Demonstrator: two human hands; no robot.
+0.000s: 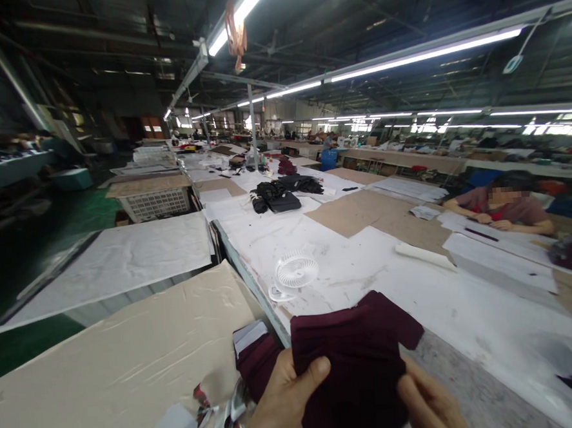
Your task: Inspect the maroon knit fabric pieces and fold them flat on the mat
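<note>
Maroon cloth [348, 371], held up at the white table's [367, 267] left edge, left side clamped under the left hand's [285, 401] thumb, right side pinched by the closed right hand [430, 402], white fan [296, 271] just beyond, bare tabletop rightward.

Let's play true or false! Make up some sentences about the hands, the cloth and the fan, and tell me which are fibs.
1. The left hand and right hand hold dark maroon cloth. True.
2. A white fan is on the white-covered table. True.
3. The left hand is touching the white fan. False: they are apart.
4. The right hand lies flat on the white-covered table. False: it holds the dark maroon cloth.
</note>
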